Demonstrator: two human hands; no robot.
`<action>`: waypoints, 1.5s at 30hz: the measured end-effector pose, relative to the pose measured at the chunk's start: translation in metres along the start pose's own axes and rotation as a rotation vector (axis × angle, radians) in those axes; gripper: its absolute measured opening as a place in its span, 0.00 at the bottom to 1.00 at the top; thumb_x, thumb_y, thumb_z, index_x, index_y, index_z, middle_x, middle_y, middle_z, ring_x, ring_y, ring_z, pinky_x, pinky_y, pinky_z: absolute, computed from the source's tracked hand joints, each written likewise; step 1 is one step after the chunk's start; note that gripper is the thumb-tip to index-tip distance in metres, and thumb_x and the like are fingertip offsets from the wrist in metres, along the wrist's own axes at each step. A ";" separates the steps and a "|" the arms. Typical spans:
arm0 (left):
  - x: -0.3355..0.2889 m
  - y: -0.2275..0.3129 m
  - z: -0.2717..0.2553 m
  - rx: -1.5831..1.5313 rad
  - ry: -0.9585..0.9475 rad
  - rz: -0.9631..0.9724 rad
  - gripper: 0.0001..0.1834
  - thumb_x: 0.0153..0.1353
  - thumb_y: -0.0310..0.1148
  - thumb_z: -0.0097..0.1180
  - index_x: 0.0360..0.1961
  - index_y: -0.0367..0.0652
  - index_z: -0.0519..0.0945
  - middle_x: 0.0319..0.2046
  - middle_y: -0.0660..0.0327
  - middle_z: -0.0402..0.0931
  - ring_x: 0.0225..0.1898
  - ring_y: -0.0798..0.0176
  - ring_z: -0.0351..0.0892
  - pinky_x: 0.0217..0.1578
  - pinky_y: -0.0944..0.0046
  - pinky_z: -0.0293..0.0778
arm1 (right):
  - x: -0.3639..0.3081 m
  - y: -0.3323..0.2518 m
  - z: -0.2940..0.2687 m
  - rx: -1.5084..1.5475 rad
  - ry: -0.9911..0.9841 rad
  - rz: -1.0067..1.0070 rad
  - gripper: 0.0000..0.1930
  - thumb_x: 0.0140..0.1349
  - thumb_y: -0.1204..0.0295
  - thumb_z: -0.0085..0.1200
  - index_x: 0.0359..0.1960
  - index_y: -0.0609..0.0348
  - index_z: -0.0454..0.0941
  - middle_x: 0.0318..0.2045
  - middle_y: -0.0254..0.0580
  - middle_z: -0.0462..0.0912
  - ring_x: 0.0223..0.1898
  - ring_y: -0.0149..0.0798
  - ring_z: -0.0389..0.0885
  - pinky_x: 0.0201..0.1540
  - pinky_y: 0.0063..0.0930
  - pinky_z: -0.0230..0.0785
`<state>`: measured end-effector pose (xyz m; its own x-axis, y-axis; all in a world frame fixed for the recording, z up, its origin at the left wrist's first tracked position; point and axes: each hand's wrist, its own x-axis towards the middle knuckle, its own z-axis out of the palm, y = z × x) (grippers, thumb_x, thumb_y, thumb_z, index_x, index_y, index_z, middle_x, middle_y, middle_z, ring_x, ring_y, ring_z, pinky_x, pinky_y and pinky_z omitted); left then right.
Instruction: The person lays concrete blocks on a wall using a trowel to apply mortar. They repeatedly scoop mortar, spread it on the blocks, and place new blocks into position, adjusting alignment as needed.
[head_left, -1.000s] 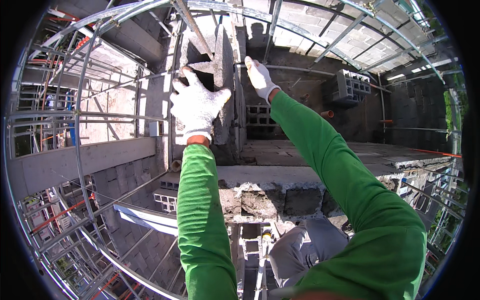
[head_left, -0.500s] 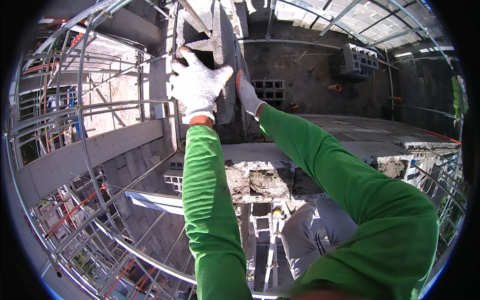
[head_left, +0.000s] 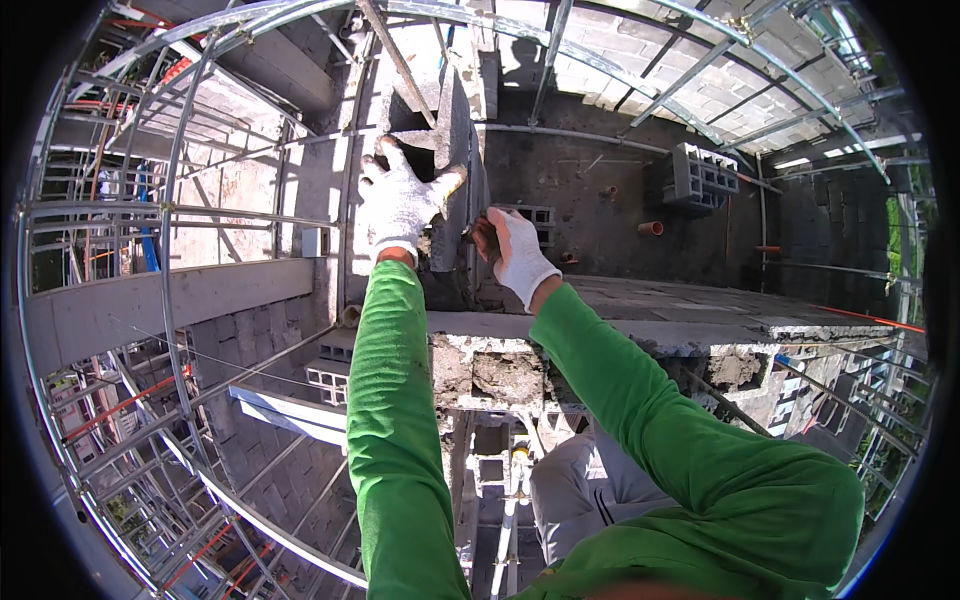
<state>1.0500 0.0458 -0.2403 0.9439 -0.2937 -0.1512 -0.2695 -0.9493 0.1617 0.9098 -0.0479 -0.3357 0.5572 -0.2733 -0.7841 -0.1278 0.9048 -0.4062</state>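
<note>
My left hand (head_left: 400, 205), in a white knitted glove with bare fingertips, lies spread across the top of a grey hollow concrete block (head_left: 457, 120). Its thumb reaches the block's right edge, and dark hollow cores show beyond the fingers. Just right of the block, my right hand (head_left: 517, 250), gloved the same way, is closed with its fingers curled inward beside the wall's side. Whatever those fingers pinch, if anything, is hidden. Both forearms wear green sleeves.
A rough block wall top (head_left: 600, 335) with mortar-filled cores crosses in front of me. Scaffold pipes (head_left: 170, 200) rise on the left. Down to the right, stacked blocks (head_left: 700, 178) and an orange pipe stub (head_left: 650, 229) stand on a dark floor. A metal beam (head_left: 290, 412) lies lower left.
My right hand has gone from flat fingers along the block's side to curled fingers, slightly nearer me. My left hand stays spread on the block. The whole view has shifted slightly.
</note>
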 end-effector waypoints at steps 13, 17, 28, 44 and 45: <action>0.005 -0.141 0.001 -0.970 0.175 -0.104 0.39 0.75 0.59 0.47 0.70 0.32 0.69 0.62 0.37 0.76 0.63 0.38 0.77 0.63 0.50 0.70 | -0.092 -0.041 0.052 -1.031 -0.094 -1.017 0.20 0.68 0.70 0.63 0.59 0.64 0.78 0.43 0.49 0.86 0.38 0.37 0.85 0.41 0.32 0.78; -0.044 -0.143 -0.024 -1.159 0.337 -0.309 0.22 0.77 0.42 0.52 0.55 0.30 0.78 0.39 0.57 0.81 0.39 0.66 0.74 0.44 0.64 0.74 | -0.133 -0.015 -0.029 -1.141 -0.149 -0.799 0.18 0.72 0.66 0.59 0.57 0.63 0.79 0.41 0.42 0.84 0.33 0.31 0.82 0.36 0.29 0.76; -0.384 -0.013 -0.017 -1.246 0.292 -0.264 0.20 0.70 0.26 0.55 0.62 0.33 0.78 0.49 0.50 0.83 0.46 0.59 0.82 0.48 0.62 0.78 | -0.179 0.011 -0.028 -1.741 -0.277 -0.767 0.18 0.70 0.63 0.57 0.56 0.58 0.79 0.55 0.53 0.82 0.59 0.60 0.77 0.58 0.49 0.73; -0.719 -0.094 -0.028 -1.488 0.142 -1.345 0.43 0.68 0.25 0.63 0.79 0.47 0.55 0.65 0.56 0.71 0.54 0.63 0.79 0.54 0.62 0.76 | -0.382 0.016 -0.132 -1.897 -0.915 -0.482 0.10 0.67 0.67 0.52 0.40 0.61 0.80 0.36 0.55 0.84 0.43 0.61 0.84 0.48 0.49 0.76; -0.722 -0.100 -0.041 -1.583 0.352 -1.255 0.47 0.67 0.23 0.64 0.81 0.50 0.51 0.70 0.55 0.66 0.59 0.61 0.76 0.57 0.61 0.75 | -0.391 0.002 -0.149 -1.771 -0.860 -0.485 0.11 0.66 0.66 0.52 0.38 0.62 0.80 0.35 0.58 0.84 0.43 0.62 0.84 0.48 0.49 0.76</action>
<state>0.4036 0.3573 -0.1071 0.4825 0.5187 -0.7057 0.6027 0.3880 0.6973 0.5692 0.0123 -0.1004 0.8854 0.3316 -0.3257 -0.0827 -0.5770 -0.8125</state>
